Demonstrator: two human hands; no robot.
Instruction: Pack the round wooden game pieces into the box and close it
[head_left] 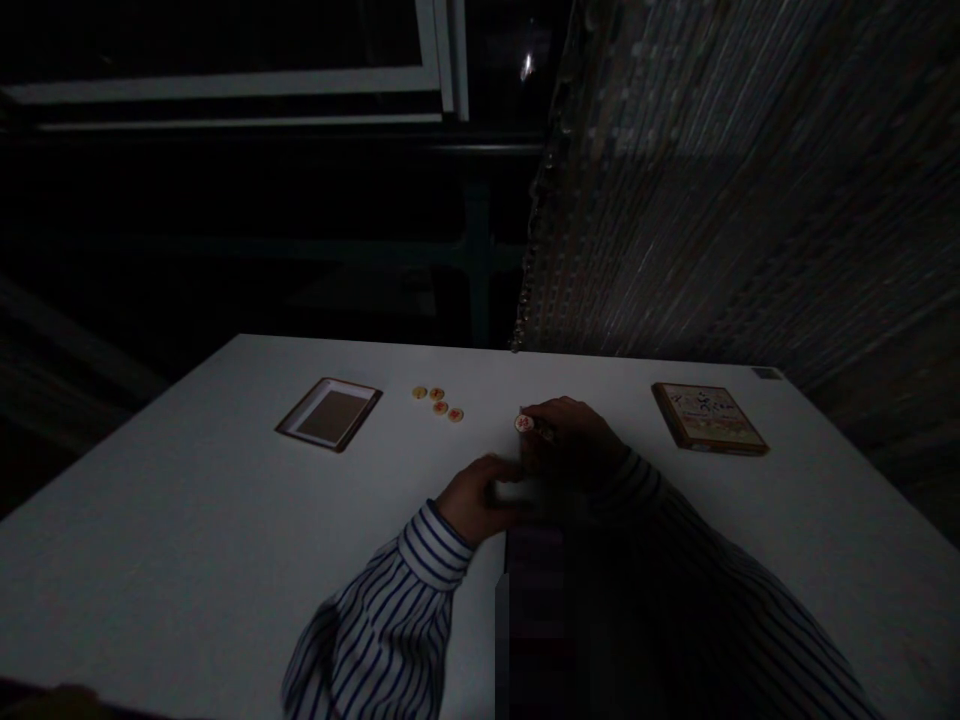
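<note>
My right hand (570, 425) is closed around Chinese chess pieces, and one round piece with a red character (524, 424) shows at its fingertips. Other pieces (544, 432) seem to sit behind it, too dark to count. To the left and nearer me, my left hand (480, 497) is curved with thumb and fingers apart, a patch of white tabletop showing between them. Its fingertips fade into a dark, blurred area beneath my right hand. Beyond both hands, a few loose chess pieces (441, 407) lie flat on the table, some with red characters.
A shallow open tray or box lid (362, 419) lies at the left of the white table (187, 520). A printed flat box (709, 417) rests at the right, with a small dark card (766, 374) near the far corner. A beaded curtain (675, 200) hangs behind.
</note>
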